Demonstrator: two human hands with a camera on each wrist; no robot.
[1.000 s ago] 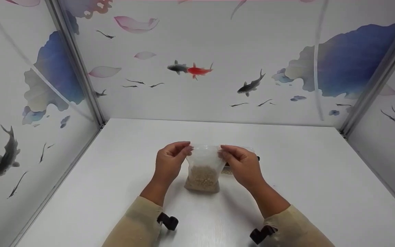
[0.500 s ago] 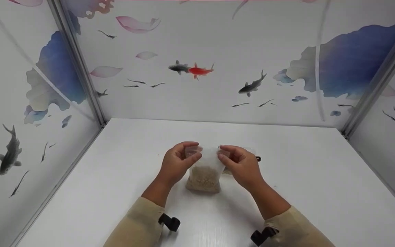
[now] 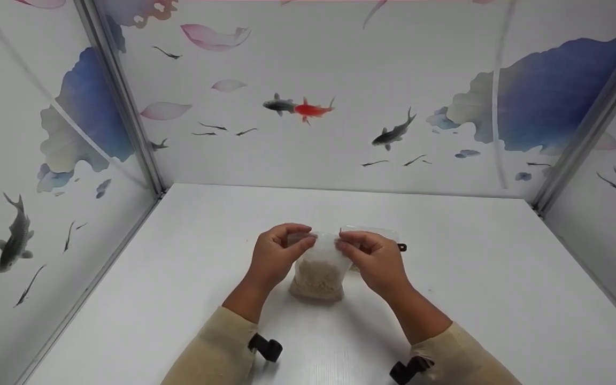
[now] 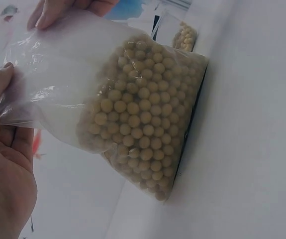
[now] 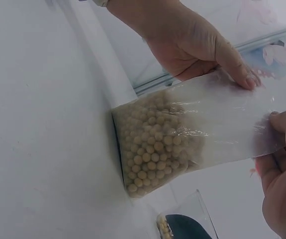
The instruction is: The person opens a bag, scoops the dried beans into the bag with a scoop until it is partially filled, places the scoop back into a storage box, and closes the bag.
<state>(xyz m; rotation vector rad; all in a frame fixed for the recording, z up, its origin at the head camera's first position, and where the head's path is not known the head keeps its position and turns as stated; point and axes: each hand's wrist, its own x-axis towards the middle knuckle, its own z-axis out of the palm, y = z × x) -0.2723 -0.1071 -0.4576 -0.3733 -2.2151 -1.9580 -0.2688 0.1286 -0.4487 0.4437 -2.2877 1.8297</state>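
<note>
A clear plastic bag (image 3: 317, 275) stands upright on the white table, its lower half filled with round tan beans (image 4: 138, 109). My left hand (image 3: 276, 254) pinches the bag's upper left edge between thumb and fingers. On the other side, my right hand (image 3: 380, 262) pinches the upper right edge the same way. Bare film (image 5: 227, 119) spans the gap between both hands, above the beans. Whether the bag's mouth is sealed, I cannot tell.
Behind my right hand sits a clear container (image 3: 369, 232), partly hidden, with tan beans and a dark green item (image 5: 187, 226) in it. A small black tip (image 3: 403, 247) juts from its right. Printed panels (image 3: 340, 160) enclose the table (image 3: 474, 256).
My left hand has moved right and both hands are now closer together at the bag's top. The right hand has shifted slightly left. The bag's base stays in place.
</note>
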